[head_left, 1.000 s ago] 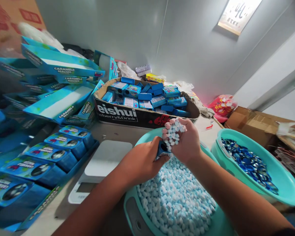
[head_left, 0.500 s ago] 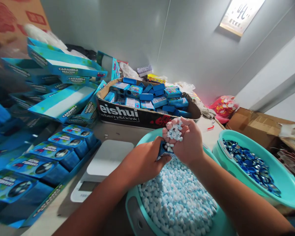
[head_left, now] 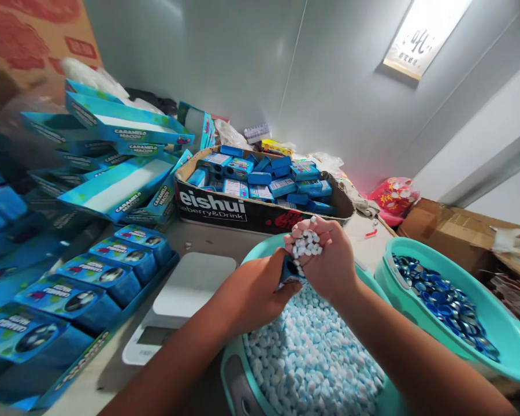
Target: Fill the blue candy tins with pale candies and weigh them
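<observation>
Box (head_left: pixel 289 275) | gripped between left fingers (head_left: pixel 288 293) | candies (head_left: pixel 307 245) beside its mouth, resting in cupped, open right fingers (head_left: pixel 326 227)

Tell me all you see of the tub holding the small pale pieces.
The tub is turquoise and plastic-looking, with a grey panel on its near left side. Many small white and pale blue pieces lie heaped inside, touching its inner wall. It sits right of the white scale, nearer than the black carton. It looks upright; the arms hide part of it, and its base is out of sight.
</observation>
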A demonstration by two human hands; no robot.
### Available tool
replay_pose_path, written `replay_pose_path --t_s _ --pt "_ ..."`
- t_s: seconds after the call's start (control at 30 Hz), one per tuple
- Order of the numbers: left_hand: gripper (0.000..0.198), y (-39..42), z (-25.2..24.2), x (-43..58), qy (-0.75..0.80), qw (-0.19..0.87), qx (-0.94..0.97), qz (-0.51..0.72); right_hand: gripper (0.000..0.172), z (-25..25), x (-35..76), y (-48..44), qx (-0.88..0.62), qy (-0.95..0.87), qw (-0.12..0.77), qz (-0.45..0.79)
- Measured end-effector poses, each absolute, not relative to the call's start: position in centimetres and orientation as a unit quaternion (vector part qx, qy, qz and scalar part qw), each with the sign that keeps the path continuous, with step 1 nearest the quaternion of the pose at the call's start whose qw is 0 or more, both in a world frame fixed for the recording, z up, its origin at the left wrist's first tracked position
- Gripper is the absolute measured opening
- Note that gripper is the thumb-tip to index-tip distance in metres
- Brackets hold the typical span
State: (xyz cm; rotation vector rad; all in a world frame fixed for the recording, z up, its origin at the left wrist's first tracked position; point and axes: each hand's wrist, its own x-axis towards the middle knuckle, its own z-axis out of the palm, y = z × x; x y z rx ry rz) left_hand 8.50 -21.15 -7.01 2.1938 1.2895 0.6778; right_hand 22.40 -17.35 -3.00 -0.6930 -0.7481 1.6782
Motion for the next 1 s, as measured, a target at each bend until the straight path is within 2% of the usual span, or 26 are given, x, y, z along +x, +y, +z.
replay_pose_path --t_s 0.2,0.53,0.73,1.0 --pt "0.038 -21.18 -7.07 8.40 0.471 0.249 0.808 0.251 0.023 -3.14 22.54 -17.35 -0.296 -0.317 0.552 0.712" --pt "0.043 -21.26 -6.79 8.55 0.477 0.258 0.798 0.262 0.024 -2.98 22.41 -17.46 -0.284 -0.354 0.553 0.698" --pt "0.047 -21.40 -6.72 8.61 0.495 0.261 0.789 0.253 0.029 -3.44 22.48 -17.66 -0.286 -0.409 0.523 0.691" --pt "0.035 -21.26 -7.13 8.57 0.494 0.251 0.792 0.255 0.031 -3.43 22.47 -17.80 -0.260 -0.449 0.523 0.676"
